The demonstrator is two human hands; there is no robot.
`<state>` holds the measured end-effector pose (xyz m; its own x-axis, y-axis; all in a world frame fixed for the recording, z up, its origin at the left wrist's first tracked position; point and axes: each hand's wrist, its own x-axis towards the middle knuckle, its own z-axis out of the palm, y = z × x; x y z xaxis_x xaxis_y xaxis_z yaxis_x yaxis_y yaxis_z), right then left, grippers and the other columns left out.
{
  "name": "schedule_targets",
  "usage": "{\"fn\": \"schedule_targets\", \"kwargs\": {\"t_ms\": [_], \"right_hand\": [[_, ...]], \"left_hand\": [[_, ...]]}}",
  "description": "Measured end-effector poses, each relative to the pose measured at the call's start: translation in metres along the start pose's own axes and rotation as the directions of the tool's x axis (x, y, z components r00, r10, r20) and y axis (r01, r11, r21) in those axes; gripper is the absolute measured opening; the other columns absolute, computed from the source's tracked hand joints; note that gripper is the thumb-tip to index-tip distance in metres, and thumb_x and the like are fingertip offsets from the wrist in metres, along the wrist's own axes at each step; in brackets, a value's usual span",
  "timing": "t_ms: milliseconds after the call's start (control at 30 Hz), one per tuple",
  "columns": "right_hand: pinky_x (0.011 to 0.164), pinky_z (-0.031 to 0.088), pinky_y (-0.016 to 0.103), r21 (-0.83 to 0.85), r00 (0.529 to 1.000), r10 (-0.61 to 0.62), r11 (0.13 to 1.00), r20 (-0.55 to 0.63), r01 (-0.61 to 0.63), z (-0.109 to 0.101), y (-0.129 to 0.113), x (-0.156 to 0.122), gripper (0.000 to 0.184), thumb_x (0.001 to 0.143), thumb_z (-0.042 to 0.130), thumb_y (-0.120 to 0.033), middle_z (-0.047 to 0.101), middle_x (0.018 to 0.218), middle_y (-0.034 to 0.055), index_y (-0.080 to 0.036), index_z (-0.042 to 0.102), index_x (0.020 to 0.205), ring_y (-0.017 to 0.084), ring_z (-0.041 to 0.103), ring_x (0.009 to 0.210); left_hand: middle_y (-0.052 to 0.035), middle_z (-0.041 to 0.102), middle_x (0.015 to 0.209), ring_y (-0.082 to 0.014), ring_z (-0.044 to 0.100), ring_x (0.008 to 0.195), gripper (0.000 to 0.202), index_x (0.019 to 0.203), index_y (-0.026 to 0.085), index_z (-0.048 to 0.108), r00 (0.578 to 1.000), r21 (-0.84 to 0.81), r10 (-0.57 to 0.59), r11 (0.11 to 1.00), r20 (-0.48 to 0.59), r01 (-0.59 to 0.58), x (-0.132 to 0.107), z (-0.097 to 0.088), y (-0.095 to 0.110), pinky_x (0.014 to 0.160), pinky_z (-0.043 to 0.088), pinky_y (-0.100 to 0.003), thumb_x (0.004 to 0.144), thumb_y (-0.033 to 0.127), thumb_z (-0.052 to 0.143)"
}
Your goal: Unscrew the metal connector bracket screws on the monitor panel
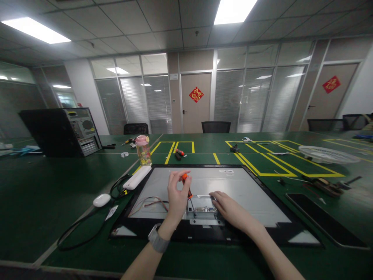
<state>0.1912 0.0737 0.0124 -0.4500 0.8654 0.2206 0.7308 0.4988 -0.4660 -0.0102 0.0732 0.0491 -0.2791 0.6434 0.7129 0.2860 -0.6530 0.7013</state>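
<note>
My left hand [178, 194] is closed around the orange-and-black handle of a screwdriver [190, 193]. The thin shaft slants down to the near left corner of a metal housing [207, 222]; I cannot make out exactly where the tip sits. This housing, with a circuit board and connectors [205, 210] showing inside, lies on the grey back of a flat screen panel [241, 186]. My right hand [230, 208] grips the housing's right side, fingertips over its far edge and thumb mostly hidden. Thin coloured wires [150, 200] run over the panel left of my left hand.
Left of the panel lie a white power strip [137, 177], black cable [84, 244] and white mouse-like object [101, 200]. Behind stand a pink-lidded bottle [143, 150] and an opened computer case [58, 132]. At right are a black flat panel [325, 219] and a white oval frame [328, 154].
</note>
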Motion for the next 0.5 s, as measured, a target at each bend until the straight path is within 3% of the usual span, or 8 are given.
{"fn": "schedule_targets", "kwargs": {"t_ms": [67, 233, 500], "right_hand": [[0.097, 0.041, 0.037, -0.008, 1.000, -0.004, 1.000, 0.003, 0.004, 0.0000, -0.0005, 0.0000, 0.037, 0.097, 0.036, -0.029, 0.063, 0.119, 0.0161, -0.013, 0.059, 0.122, 0.027, 0.056, 0.111], [0.097, 0.041, 0.038, -0.009, 1.000, -0.019, 1.000, 0.001, 0.019, -0.0002, 0.0003, 0.0004, 0.036, 0.097, 0.036, -0.028, 0.062, 0.119, 0.0160, -0.014, 0.058, 0.122, 0.027, 0.056, 0.111], [0.098, 0.041, 0.037, 0.006, 1.000, -0.011, 1.000, -0.003, 0.011, -0.0008, -0.0005, -0.0003, 0.035, 0.098, 0.035, -0.029, 0.062, 0.119, 0.0147, -0.015, 0.060, 0.119, 0.026, 0.056, 0.111]], "left_hand": [[-0.0027, 0.060, 0.085, -0.0181, 0.055, 0.080, 0.018, 0.091, 0.021, 0.070, 1.000, -0.013, 0.015, 1.000, 0.012, -0.015, 0.0002, -0.0010, 0.0013, 0.076, 0.044, -0.028, 0.087, 0.030, 0.055], [-0.0061, 0.067, 0.100, -0.0209, 0.058, 0.096, 0.029, 0.100, 0.019, 0.069, 0.997, -0.111, -0.017, 0.993, 0.073, 0.025, -0.0005, -0.0028, 0.0003, 0.087, 0.042, -0.031, 0.093, 0.026, 0.041], [-0.0022, 0.059, 0.083, -0.0175, 0.055, 0.079, 0.015, 0.094, 0.020, 0.068, 0.999, -0.051, 0.001, 0.999, 0.054, 0.002, -0.0012, 0.0013, 0.0007, 0.077, 0.044, -0.028, 0.085, 0.029, 0.060]]}}
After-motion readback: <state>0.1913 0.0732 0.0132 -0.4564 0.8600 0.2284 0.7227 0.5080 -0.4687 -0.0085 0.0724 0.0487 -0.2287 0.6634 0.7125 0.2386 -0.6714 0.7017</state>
